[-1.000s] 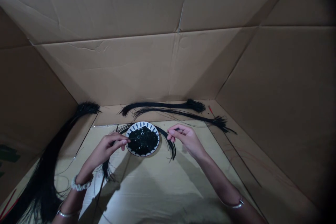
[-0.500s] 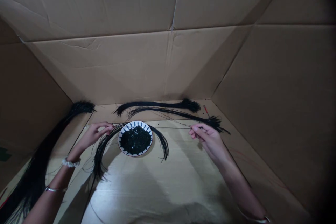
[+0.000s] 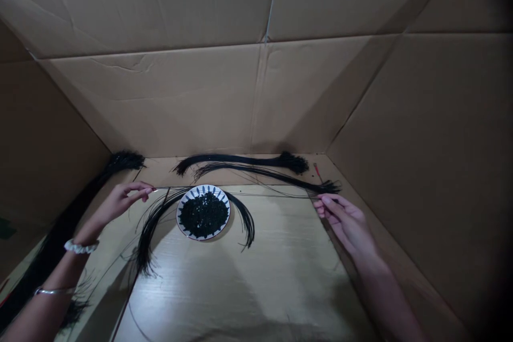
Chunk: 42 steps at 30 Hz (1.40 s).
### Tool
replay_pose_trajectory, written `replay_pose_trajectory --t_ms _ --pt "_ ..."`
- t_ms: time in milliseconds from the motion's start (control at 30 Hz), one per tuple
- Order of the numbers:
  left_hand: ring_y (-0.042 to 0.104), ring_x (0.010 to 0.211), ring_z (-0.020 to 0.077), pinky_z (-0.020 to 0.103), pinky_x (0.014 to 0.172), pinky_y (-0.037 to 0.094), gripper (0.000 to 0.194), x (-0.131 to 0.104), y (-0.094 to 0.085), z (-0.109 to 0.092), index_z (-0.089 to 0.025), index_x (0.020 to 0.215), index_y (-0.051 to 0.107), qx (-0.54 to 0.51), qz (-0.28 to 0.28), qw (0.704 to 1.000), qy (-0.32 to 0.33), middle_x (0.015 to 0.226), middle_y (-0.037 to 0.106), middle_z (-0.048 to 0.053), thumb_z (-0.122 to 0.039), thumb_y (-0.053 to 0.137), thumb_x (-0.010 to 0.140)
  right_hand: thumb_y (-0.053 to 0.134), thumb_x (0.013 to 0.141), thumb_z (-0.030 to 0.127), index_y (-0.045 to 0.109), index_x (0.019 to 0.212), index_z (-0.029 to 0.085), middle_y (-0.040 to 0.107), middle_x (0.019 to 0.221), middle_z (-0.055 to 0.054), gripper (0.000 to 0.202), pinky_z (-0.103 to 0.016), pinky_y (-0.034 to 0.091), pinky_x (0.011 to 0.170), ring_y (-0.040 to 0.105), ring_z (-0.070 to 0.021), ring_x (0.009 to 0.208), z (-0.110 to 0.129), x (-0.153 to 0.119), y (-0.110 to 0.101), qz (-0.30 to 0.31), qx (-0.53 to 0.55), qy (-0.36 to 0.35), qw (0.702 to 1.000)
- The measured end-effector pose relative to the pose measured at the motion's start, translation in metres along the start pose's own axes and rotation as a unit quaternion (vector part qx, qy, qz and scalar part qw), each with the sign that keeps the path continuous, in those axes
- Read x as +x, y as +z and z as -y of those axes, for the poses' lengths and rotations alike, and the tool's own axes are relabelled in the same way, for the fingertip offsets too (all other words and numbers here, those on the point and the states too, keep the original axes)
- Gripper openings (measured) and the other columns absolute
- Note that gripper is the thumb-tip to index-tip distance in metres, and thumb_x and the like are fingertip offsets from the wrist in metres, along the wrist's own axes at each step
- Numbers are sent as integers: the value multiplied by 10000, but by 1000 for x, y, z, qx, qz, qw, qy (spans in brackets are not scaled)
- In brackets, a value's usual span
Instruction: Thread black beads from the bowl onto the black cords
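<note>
A thin black strand [image 3: 272,195] is stretched between my two hands, passing across the far rim of a small patterned bowl [image 3: 185,200]. Its left end is pinched by the fingertips of my left hand [image 3: 124,200], out to the left of the bowl. My right hand [image 3: 347,222] pinches the other end near the right edge of the board, with its fingers curled. Small black pieces like beads [image 3: 203,216] fill the bowl. Beneath and behind it curves a bundle of black strands [image 3: 150,235], partly hidden by the bowl.
Cardboard walls [image 3: 180,101] enclose the work board [image 3: 240,288]. Two more black bundles, one [image 3: 236,159] behind the other [image 3: 272,173], lie along the back. A long thick bundle [image 3: 72,219] runs down the left side. A small red-handled tool [image 3: 317,172] lies at the back right.
My hands have moved apart, the left one leftward and the right one rightward, with the strand stretched between them. The view has shifted slightly.
</note>
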<state>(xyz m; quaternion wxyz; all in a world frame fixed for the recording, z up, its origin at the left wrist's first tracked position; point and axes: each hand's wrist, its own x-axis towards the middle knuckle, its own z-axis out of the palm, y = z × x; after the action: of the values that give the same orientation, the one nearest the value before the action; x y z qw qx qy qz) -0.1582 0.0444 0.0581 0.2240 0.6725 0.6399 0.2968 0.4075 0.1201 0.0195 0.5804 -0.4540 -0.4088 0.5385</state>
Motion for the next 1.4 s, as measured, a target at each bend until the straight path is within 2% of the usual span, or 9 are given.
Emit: replay_pose_trajectory --t_ms 133,267,467,567,667,833,967,1167,1400 --pt "709 953 263 295 840 531 410 10 -2 10 -192 856 785 -6 -17 1000 -5 1006 790 85 -588 680 830 951 565 455 803 801 241 745 752 -34 352 -203 552 553 623 -124 645 -1 6 -12 -4 -2 11 1000" --pt "719 961 276 319 836 548 459 26 2 15 -190 924 800 -12 -30 999 -5 1021 793 99 -620 699 797 963 538 441 795 797 237 755 765 -37 370 -209 563 575 637 -128 655 -1 13 -25 -10 -4 19 1000" --pt "725 937 268 326 816 561 519 66 24 16 -179 929 787 -6 -31 999 5 1005 790 90 -669 677 800 891 626 524 762 891 221 787 840 -76 423 -281 580 656 698 -173 698 -10 31 -53 -2 -114 -2 993" --pt "708 964 235 383 877 564 410 93 42 18 -150 997 734 8 -16 1000 11 1042 755 83 -541 660 895 783 698 633 726 907 201 790 850 -120 483 -347 576 653 712 -220 696 -17 45 -67 12 -237 -47 970" --pt "685 982 213 423 866 579 302 121 62 20 -135 1145 653 28 9 999 12 1129 690 85 -378 624 967 736 696 680 710 834 191 774 785 -121 508 -360 551 633 691 -231 664 -25 61 -80 12 -308 -77 948" --pt "668 1025 228 428 869 582 323 163 95 20 -150 1223 621 77 33 996 36 1210 653 95 -350 622 969 693 713 661 726 738 222 737 739 -78 440 -374 496 651 617 -223 632 -34 88 -106 -29 -409 -127 903" --pt "655 1070 237 448 908 570 324 187 121 20 -166 1237 618 121 27 989 75 1252 639 103 -345 623 968 695 751 563 724 656 248 724 808 -101 331 -451 465 805 603 -277 775 -40 105 -124 -46 -480 -176 858" --pt "645 1101 245 463 930 560 333 204 148 24 -169 1250 613 183 6 978 98 1278 628 108 -344 624 967 635 837 443 730 718 247 724 953 -137 248 -514 443 902 594 -324 945 -48 109 -138 -36 -532 -213 819" --pt "646 1098 245 466 929 558 335 198 151 33 -163 1248 613 242 5 967 76 1270 630 108 -344 624 968 590 892 365 718 828 249 724 1165 -119 184 -497 462 972 620 -305 1095 -37 107 -136 46 -542 -232 807"
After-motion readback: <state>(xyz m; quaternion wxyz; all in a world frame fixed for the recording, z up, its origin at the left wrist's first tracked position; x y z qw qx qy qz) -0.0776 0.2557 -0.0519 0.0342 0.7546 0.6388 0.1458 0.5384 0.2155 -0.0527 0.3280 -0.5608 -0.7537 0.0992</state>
